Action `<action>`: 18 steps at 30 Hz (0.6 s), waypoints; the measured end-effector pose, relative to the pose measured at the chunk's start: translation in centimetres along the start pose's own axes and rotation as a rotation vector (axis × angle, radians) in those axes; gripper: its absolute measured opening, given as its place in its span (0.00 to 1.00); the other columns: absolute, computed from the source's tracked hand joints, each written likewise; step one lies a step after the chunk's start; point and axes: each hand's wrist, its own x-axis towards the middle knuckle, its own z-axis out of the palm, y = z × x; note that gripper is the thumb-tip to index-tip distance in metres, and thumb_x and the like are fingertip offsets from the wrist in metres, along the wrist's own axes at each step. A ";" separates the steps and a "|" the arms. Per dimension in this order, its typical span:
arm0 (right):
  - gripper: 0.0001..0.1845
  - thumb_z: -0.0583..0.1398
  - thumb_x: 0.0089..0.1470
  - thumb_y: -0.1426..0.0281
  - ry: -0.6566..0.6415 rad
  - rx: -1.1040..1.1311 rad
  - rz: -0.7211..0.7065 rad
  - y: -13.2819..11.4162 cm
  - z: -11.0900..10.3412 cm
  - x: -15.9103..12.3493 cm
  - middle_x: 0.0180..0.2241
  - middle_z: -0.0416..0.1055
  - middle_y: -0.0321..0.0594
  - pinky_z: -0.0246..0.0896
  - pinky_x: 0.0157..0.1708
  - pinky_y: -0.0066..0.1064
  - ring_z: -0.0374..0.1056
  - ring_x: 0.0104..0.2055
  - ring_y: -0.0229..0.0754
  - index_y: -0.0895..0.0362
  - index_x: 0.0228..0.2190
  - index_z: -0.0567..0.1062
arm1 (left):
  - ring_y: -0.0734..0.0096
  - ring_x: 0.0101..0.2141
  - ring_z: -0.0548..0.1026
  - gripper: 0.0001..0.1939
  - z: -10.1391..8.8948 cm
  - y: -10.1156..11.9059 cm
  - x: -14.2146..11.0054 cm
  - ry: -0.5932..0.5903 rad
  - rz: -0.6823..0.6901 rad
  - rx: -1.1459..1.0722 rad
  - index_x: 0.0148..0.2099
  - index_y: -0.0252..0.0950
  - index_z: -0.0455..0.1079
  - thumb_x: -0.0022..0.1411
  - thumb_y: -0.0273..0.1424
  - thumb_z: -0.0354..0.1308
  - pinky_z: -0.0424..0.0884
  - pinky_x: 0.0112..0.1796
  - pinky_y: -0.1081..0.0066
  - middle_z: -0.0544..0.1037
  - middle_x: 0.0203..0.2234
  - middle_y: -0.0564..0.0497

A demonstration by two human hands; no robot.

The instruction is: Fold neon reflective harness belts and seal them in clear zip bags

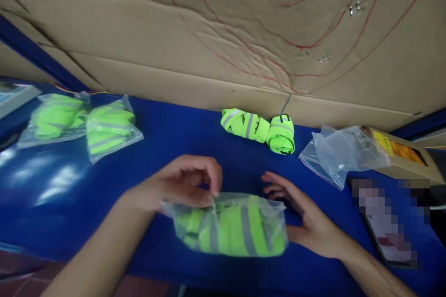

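Pinching the bag (230, 229) by its edge, left hand (174, 185) has room leftward.

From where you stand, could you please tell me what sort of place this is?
It looks like a packing workstation, judging by the bagged bundles, the loose rolls on the blue table, and the clear bags to the right.

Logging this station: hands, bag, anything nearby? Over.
Left hand pinches top edge of filled bag. Right hand open beside it, contact unclear. Two unbagged green rolls beyond.

left hand (174, 190) apparently pinches clear bag (230, 228)
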 end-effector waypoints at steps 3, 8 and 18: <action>0.18 0.65 0.63 0.59 -0.085 0.335 0.093 -0.9 0.0 0.1 0.40 0.79 0.42 0.75 0.41 0.34 0.77 0.39 0.42 0.54 0.50 0.77 | 0.71 0.23 0.71 0.14 1.9 -1.1 1.9 0.066 -0.046 -0.304 0.29 0.37 0.73 0.45 0.37 0.75 0.67 0.24 0.72 0.75 0.24 0.50; 0.18 0.62 0.64 0.55 0.159 0.422 0.269 -1.0 -0.7 0.9 0.23 0.76 0.38 0.70 0.25 0.28 0.73 0.23 0.37 0.58 0.34 0.75 | 0.57 0.38 0.80 0.25 1.4 -2.3 3.5 0.222 -0.052 -0.294 0.47 0.39 0.77 0.60 0.54 0.63 0.76 0.35 0.65 0.82 0.40 0.42; 0.22 0.63 0.59 0.50 0.393 0.471 0.382 1.1 -2.2 1.2 0.22 0.76 0.39 0.69 0.23 0.28 0.73 0.23 0.39 0.58 0.32 0.75 | 0.60 0.50 0.79 0.40 1.1 -3.6 3.9 0.101 -0.050 -0.355 0.67 0.45 0.63 0.55 0.31 0.74 0.75 0.50 0.63 0.78 0.54 0.42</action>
